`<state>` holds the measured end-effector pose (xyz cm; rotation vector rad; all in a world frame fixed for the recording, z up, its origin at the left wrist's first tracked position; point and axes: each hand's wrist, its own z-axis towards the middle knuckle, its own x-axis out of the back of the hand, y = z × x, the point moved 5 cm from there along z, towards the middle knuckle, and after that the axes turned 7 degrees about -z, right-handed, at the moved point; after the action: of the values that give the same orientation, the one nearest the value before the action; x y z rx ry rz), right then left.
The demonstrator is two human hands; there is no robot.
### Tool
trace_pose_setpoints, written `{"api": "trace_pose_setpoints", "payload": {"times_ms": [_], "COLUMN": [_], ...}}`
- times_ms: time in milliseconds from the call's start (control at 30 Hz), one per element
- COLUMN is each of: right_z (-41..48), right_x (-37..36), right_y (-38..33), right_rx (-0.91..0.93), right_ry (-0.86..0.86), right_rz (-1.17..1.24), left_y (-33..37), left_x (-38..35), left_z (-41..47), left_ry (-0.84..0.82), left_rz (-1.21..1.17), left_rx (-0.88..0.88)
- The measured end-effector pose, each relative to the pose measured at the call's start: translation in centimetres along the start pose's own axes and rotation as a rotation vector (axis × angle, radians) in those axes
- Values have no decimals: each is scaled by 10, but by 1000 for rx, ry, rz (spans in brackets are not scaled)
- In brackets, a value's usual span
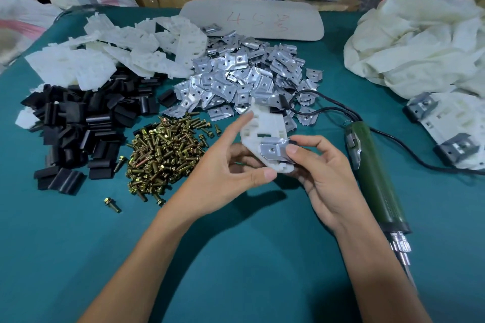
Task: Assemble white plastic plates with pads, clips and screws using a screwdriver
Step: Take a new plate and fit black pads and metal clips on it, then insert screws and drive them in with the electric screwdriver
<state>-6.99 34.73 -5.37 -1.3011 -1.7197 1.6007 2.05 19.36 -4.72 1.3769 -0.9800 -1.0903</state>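
Both hands grasp one white plastic plate (pixel 265 123): left hand (pixel 223 168) underneath, right hand (pixel 322 168) pinching a shiny metal clip (pixel 274 148) onto it.

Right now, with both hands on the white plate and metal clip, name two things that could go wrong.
1. No screw shows in the metal clip; only the right hand pinches it onto the white plate, so it may shift.
2. The screwdriver lies close beside the right forearm; a reach could knock it.
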Motion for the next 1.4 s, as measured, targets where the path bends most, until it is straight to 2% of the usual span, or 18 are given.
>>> {"api": "trace_pose_setpoints", "payload": {"times_ms": [67,167,267,300,333,400,500,600,700,800,900,1033,1167,1300,1400], "right_z": [2,2,0,-1,-3,-3,-8,-14,-12,5,33,71,92,93,77], "right_x": [5,12,13,13,13,18,35,32,9,-20,-56,-103,-119,-115,-100], "right_y": [1,2,2,3,4,4,-5,-29,-54,-67,-61,-29,-4,-2,-17], "right_rx": [-35,-91,-147,-169,-185,-146,11,233,377,448,433,344,356,371,423], "right_ry": [10,-14,-82,-96,-91,-20,200,244,141,19,-122,-359,-441,-393,-307], "right_rz": [78,126,-2,-58,-126,-258,-327,-479,-662,-854,-1028,-1338,-1536,-1467,-1312], "left_y": [7,31,55,58,60,56,40,21,9,13,23,33,36,39,38], "left_x": [11,21,14,10,9,7,2,-9,-15,-5,35,93,113,121,120], "left_z": [1,-3,-9,-9,-10,-11,-8,2,14,18,18,21,32,45,51], "left_ry": [78,196,195,162,117,32,-29,-69,-56,12,172,364,245,117,16], "left_rz": [228,721,956,983,967,809,616,522,690,908,1059,1257,1354,1360,1389], "left_rx": [-60,-299,-576,-614,-599,-436,-183,-4,0,-111,-169,-34,98,142,132]}}
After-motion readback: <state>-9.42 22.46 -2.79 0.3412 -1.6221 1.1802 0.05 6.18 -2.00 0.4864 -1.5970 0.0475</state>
